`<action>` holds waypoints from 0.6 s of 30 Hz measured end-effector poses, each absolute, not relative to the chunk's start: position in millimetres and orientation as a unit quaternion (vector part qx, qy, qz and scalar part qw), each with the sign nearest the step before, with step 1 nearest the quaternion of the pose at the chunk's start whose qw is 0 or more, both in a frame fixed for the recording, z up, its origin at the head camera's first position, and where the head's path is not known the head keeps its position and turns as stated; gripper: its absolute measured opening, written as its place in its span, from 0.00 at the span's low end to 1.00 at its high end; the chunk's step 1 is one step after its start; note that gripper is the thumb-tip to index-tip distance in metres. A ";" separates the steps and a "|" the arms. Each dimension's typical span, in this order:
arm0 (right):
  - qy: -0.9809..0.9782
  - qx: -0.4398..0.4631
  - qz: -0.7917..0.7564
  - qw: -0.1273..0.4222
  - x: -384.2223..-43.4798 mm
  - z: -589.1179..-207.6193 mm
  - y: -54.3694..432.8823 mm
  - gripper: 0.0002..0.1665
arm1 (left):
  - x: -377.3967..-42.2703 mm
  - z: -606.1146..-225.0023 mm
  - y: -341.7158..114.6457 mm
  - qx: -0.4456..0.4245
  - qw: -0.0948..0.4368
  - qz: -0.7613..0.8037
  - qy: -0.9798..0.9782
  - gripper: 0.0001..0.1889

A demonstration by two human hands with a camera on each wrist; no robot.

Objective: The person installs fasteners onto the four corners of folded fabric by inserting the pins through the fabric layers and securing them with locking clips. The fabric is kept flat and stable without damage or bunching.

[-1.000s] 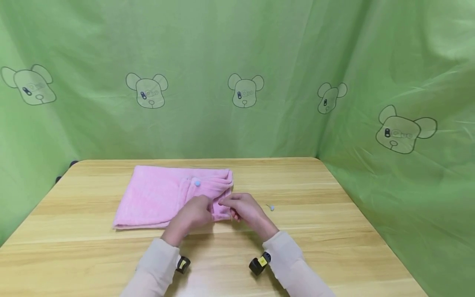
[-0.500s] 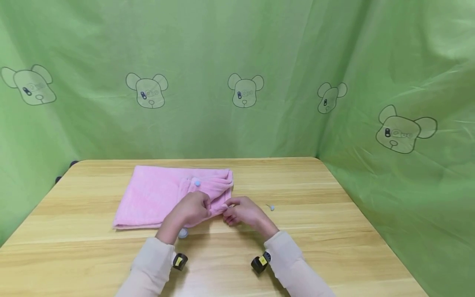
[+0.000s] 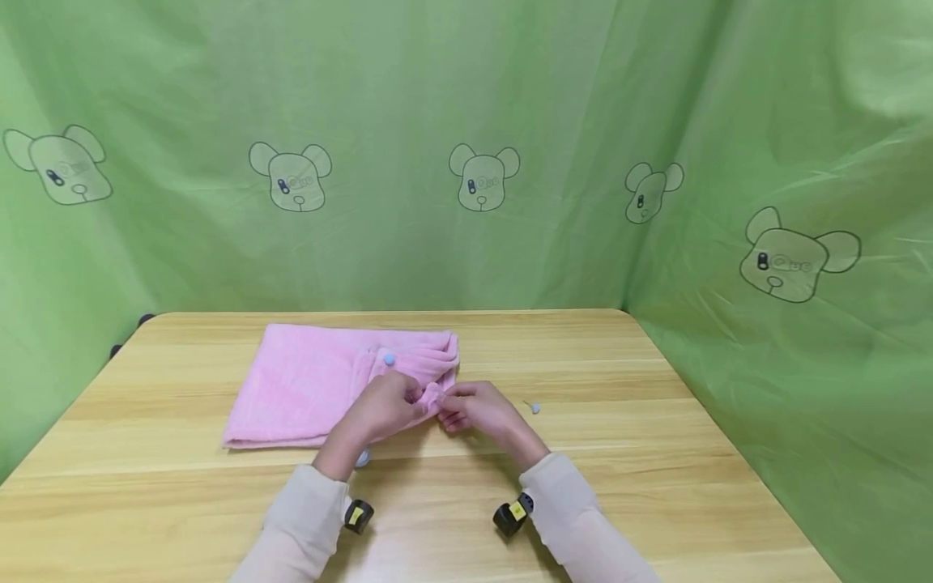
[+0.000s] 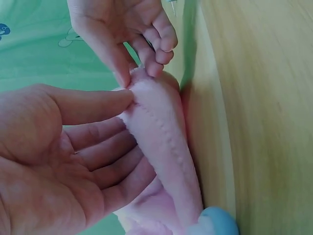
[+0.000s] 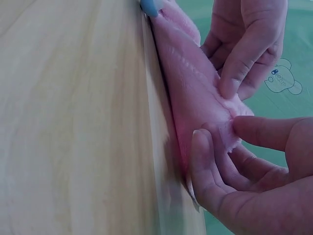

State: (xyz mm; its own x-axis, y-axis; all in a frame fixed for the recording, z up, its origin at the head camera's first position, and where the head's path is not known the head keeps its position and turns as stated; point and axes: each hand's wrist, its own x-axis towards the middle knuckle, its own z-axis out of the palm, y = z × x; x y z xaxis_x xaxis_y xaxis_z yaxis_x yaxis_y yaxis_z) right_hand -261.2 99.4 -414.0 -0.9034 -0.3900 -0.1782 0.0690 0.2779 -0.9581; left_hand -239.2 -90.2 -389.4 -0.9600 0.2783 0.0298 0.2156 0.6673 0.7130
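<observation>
A folded pink plush cloth (image 3: 291,380) lies on the wooden table. My left hand (image 3: 382,405) pinches its near right corner between thumb and fingers. Close beside it, my right hand (image 3: 477,409) pinches the same corner, its thumb and fingertips on the hem. Both wrist views show the bunched, stitched edge of the cloth (image 4: 164,132) lifted between the two hands. One blue round knob (image 3: 389,359) sits on top of the folds. Another blue round piece (image 4: 220,223) is at the cloth's near edge, partly hidden behind my left wrist in the head view.
To the right of my right hand lies a small blue-headed pin (image 3: 535,408) with a thin shaft. The wooden table (image 3: 619,486) is enclosed at the back and sides by a green curtain (image 3: 394,251) printed with bear heads.
The right fingers have moved onto the cloth's corner, and both hands now gather and raise it. The blue piece by the left wrist has come into sight.
</observation>
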 end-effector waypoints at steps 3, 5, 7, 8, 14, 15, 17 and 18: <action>0.774 -0.105 -0.594 0.193 -261.1 -413.9 100.1 0.17 | -240.0 -391.5 -90.0 0.132 0.037 0.385 0.913 0.21; 0.775 -0.107 -0.592 0.192 -261.1 -413.6 100.3 0.16 | -240.8 -391.6 -90.3 0.129 0.037 0.384 0.913 0.21; 0.777 -0.108 -0.589 0.192 -260.9 -413.3 100.4 0.16 | -240.9 -392.1 -90.7 0.131 0.035 0.386 0.913 0.18; 0.779 -0.107 -0.588 0.191 -260.7 -412.9 100.4 0.16 | -240.8 -391.8 -90.9 0.132 0.032 0.385 0.913 0.17; 0.793 -0.079 -0.582 0.162 -263.0 -410.4 103.8 0.15 | -241.0 -389.8 -93.3 0.131 0.025 0.377 0.916 0.21; 0.798 -0.073 -0.579 0.151 -264.0 -409.8 105.3 0.15 | -241.1 -389.3 -93.7 0.129 0.026 0.377 0.917 0.22; 0.812 -0.065 -0.567 0.123 -266.3 -408.4 109.5 0.14 | -240.9 -387.8 -94.4 0.127 0.027 0.374 0.918 0.22; 0.822 -0.061 -0.556 0.107 -267.2 -407.2 112.1 0.13 | -240.8 -387.1 -94.7 0.125 0.027 0.374 0.919 0.20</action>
State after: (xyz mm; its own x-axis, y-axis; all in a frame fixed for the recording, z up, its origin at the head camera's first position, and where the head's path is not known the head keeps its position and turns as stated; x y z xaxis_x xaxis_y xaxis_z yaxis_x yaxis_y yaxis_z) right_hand -267.2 112.1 -407.2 -0.9698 -0.2184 -0.1083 0.0194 0.3739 -0.9272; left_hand -240.8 -94.7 -387.1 -0.9673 0.2495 0.0446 0.2098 0.6896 0.6931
